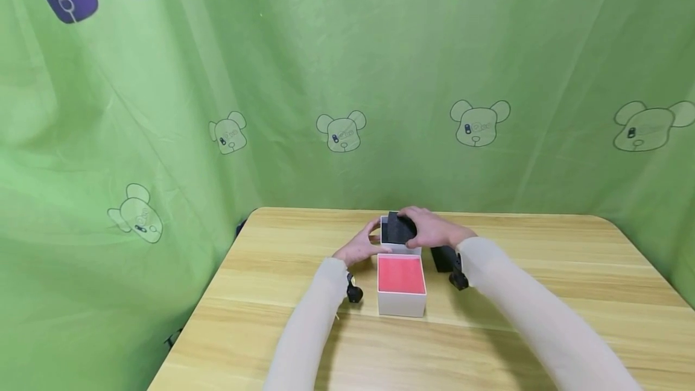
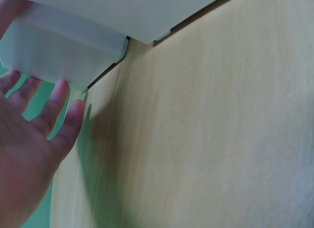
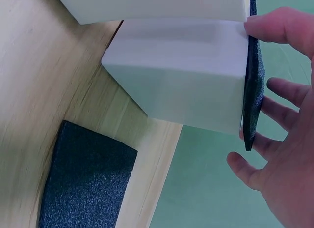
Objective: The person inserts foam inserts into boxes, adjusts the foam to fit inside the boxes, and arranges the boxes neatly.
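Observation:
Near the table's far edge stands a small white box [image 1: 400, 249], with dark material showing inside its left part. My left hand [image 1: 358, 247] holds this box from the left, thumb at the near side; the left wrist view shows the fingers spread along the opposite wall. With my right hand [image 1: 434, 229] I grip a thin black foam pad [image 1: 399, 229] by its edges. It lies across the box's open top, overhanging the rim in the right wrist view [image 3: 252, 90]. Directly in front stands another white box [image 1: 402, 305] with a flat red surface [image 1: 400, 275] inside.
A second black foam pad [image 3: 88, 174] lies on the wooden table [image 1: 271, 246], right of the boxes and partly under my right wrist. Behind the table hangs a green curtain [image 1: 402, 168] with printed bear heads. Small black cameras sit on both wrists.

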Motion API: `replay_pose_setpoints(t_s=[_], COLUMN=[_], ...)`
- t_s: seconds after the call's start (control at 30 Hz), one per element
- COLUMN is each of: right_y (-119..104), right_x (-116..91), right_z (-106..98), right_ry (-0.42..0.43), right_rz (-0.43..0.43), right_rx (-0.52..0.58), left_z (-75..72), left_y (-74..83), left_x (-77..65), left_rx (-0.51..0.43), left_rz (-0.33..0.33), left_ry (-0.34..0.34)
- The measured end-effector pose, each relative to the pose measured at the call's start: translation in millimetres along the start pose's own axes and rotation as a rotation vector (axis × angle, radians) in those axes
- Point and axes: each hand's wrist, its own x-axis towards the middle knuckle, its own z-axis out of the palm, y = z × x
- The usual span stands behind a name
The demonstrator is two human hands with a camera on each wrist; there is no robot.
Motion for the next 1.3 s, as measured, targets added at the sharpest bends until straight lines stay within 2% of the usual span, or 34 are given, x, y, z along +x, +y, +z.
replay_pose_setpoints(t_s=[0.27,0.53,0.93,1.3], right_y=[0,2,3,6], right_x=[6,10,10,10], right_z=[4,6,7,10], right_ry=[-0.014,-0.020,-0.063,-0.036], right_rz=[-0.005,-0.027,-0.006,-0.034], right_rx=[0.009,0.020,0.017,0.014], left_z=[0.0,-0.2,-0.3,-0.3], left_y=[4.6,-1.7,-2.2,-3.9], left_x=[-2.3,2.4,2.5,4.0], left_rx=[-0.007,-0.003,-0.074,-0.036], left_rz=[0.003,0.001,0.014,0.014], left_ry=[-0.004,0.002,-0.013,-0.007])
